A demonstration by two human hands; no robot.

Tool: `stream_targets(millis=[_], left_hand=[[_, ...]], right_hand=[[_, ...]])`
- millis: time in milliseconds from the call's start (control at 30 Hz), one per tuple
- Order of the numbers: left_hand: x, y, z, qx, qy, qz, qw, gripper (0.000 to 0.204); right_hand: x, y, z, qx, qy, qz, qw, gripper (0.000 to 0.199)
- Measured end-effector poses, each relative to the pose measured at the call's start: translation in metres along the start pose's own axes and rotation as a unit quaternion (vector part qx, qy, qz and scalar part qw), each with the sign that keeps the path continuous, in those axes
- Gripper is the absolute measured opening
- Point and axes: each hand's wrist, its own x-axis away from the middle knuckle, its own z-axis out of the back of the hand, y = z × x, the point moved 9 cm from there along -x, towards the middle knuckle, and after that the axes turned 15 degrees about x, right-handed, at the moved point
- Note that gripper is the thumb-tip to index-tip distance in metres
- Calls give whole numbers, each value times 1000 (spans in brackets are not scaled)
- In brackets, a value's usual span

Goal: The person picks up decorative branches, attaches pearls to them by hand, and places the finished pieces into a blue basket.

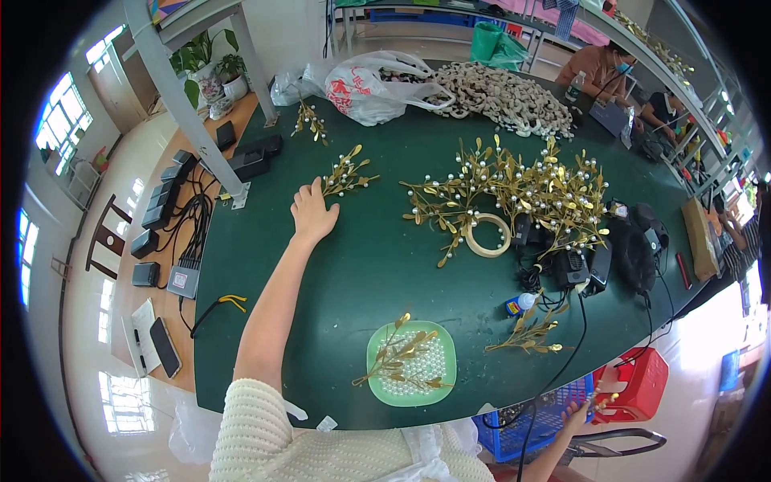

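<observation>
head view: my curled left hand [313,215], grip unclear, at a seemingly finished pearled sprig [345,175] toward the bench's [353,273] left edge; my right hand [573,415] pinches another sprig [604,400]; plainer sprays [418,345] likely remain.

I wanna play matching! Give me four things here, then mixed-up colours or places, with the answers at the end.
Things
1. left hand
2. tray
3. tape roll
4. plastic stool

Clues
A. red
B. at the stem end of a gold sprig
C. beige ring
D. light green, with white beads inside

Answers: 1-B, 2-D, 3-C, 4-A
</observation>
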Motion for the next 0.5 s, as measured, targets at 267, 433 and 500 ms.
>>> stream_targets(millis=[267,433,500], left_hand=[[-20,-6,-16,-153,29,-101,983,28],[-46,4,3,-4,29,-99,995,19],[-66,4,23,93,72,-50,992,21]], right_hand=[[0,86,-40,-21,-91,-70,993,45],[40,158,-47,6,-140,-120,983,37],[56,188,-51,21,-151,-154,976,33]])
